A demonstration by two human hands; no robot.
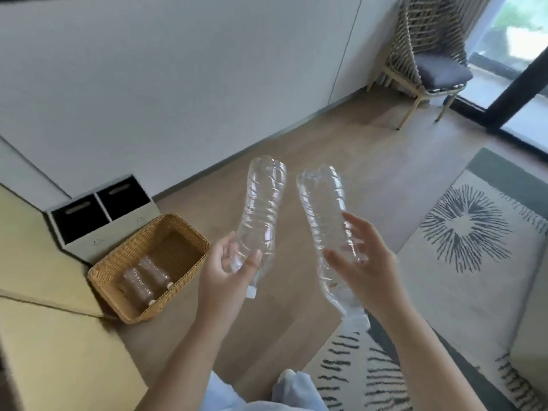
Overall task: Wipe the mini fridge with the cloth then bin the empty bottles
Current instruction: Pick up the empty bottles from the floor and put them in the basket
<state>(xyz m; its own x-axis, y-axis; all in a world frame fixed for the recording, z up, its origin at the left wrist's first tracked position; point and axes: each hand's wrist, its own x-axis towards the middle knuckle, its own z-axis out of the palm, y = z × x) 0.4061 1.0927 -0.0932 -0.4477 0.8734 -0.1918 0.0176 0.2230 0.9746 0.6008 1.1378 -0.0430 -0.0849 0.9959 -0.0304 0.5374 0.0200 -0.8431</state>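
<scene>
The left hand grips the neck end of one clear bottle, thumb laid across the front and fingers curled behind it. This bottle's base points toward twelve o'clock and its white cap sits just below the palm. The right hand holds a second clear bottle the same way up. The thumb is in front, the fingers are spread loosely round the far side, and the cap end is blurred under the wrist. The two bottles stand side by side in the air, close but apart, both crumpled and empty-looking, over the wooden floor.

At nine o'clock from the left hand a wicker basket sits on the floor with two more bottles lying on their sides in it, caps toward the person. Just beyond it, at ten o'clock, is a low white unit with two black drawers. A patterned rug spreads at three o'clock from the right hand. A woven chair with a dark cushion stands at one o'clock, beside the window. Pale blue clothing shows at six o'clock.
</scene>
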